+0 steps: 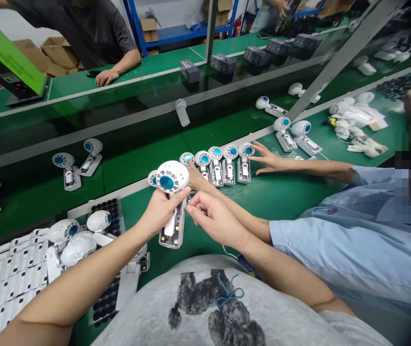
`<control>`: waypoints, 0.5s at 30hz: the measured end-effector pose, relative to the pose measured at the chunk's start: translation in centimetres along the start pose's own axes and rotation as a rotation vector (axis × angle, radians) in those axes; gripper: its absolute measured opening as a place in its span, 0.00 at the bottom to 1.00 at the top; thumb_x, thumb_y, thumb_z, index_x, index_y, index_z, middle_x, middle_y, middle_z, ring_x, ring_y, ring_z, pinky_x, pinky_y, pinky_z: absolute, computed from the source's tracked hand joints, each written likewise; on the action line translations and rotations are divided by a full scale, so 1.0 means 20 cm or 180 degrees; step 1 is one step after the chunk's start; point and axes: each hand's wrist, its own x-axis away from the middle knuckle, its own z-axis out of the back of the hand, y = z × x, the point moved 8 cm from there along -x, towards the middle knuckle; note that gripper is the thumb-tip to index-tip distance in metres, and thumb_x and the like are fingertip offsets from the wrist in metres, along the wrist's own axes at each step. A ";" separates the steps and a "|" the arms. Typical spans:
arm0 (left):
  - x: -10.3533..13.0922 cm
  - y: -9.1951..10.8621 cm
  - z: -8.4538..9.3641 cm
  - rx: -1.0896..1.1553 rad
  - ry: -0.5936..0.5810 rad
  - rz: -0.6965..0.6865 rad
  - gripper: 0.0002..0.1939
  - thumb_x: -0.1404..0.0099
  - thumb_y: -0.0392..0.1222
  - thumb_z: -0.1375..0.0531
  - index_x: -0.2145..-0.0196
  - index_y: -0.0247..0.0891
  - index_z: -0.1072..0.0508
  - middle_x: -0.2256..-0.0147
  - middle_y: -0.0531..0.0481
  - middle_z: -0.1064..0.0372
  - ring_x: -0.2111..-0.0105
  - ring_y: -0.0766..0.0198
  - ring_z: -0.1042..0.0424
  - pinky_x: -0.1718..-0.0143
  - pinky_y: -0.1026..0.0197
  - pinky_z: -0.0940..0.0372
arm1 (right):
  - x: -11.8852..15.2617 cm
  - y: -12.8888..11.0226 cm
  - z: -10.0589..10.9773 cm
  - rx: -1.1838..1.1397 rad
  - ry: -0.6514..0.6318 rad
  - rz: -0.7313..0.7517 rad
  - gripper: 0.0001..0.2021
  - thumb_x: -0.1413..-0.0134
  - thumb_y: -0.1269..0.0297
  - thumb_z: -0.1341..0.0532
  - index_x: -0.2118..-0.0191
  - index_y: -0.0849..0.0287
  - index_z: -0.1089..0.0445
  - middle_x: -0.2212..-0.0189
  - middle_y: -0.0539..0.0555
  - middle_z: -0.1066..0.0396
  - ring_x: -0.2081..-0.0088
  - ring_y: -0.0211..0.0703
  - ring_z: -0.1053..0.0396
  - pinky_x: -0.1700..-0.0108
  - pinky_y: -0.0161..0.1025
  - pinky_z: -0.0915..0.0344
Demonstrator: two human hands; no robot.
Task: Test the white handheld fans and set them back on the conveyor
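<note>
My left hand [162, 210] is closed round the neck of a small white fan [172, 177], head up. The fan has a slotted round head with a blue centre. Its body shows a circuit board [171, 235] with small yellow parts under a clear cover. Right beside the body, my right hand [214, 216] has thumb and forefinger pinched together at its edge; what they hold is too small to make out. Just beyond stands a row of similar white fans [217, 166], with a co-worker's hands [268, 158] at both ends of it.
At the left lie white sheets [6, 283] and a tray of black round pads [102, 310], with more fans [79, 250] on top. A green conveyor belt [136, 149] carries fans ahead. Dark boxes [223, 63] line the far ledge, and a metal post [335, 62] rises at the right.
</note>
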 end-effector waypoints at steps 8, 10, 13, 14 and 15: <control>0.01 -0.03 0.01 0.0000 0.0170 0.0323 0.15 0.50 0.53 0.36 0.76 0.38 0.32 0.83 0.56 0.40 0.82 0.68 0.42 0.79 0.64 0.45 | 0.01 0.01 -0.04 0.0016 -0.0170 -0.0026 0.05 0.44 0.65 0.47 0.71 0.58 0.40 0.82 0.44 0.38 0.79 0.32 0.41 0.75 0.32 0.45; 0.02 -0.01 0.01 -0.0266 0.0136 0.0153 0.14 0.50 0.51 0.36 0.75 0.38 0.31 0.81 0.55 0.37 0.79 0.67 0.39 0.76 0.64 0.43 | 0.00 0.01 -0.04 0.0312 -0.0317 -0.0032 0.06 0.44 0.66 0.46 0.72 0.57 0.41 0.83 0.44 0.39 0.81 0.32 0.43 0.76 0.32 0.47; 0.01 0.00 -0.01 -0.0458 -0.0066 0.0014 0.12 0.49 0.49 0.36 0.73 0.37 0.30 0.76 0.53 0.33 0.74 0.64 0.35 0.72 0.64 0.41 | -0.01 0.03 -0.05 0.0420 -0.0525 -0.0070 0.08 0.44 0.67 0.47 0.74 0.57 0.42 0.84 0.44 0.39 0.82 0.32 0.43 0.75 0.33 0.47; 0.01 -0.01 -0.02 -0.0456 -0.0142 0.0040 0.12 0.48 0.48 0.37 0.73 0.37 0.30 0.76 0.52 0.33 0.73 0.63 0.35 0.71 0.63 0.40 | -0.02 0.04 -0.05 0.0332 -0.0574 -0.0108 0.09 0.44 0.66 0.47 0.75 0.57 0.42 0.84 0.44 0.38 0.82 0.32 0.43 0.75 0.33 0.47; 0.01 -0.02 -0.02 -0.0431 -0.0203 0.0085 0.12 0.47 0.48 0.37 0.74 0.37 0.30 0.75 0.52 0.33 0.73 0.63 0.35 0.70 0.63 0.40 | -0.02 0.05 -0.05 0.0248 -0.0605 -0.0147 0.09 0.44 0.65 0.47 0.75 0.57 0.42 0.84 0.45 0.38 0.81 0.33 0.43 0.75 0.33 0.46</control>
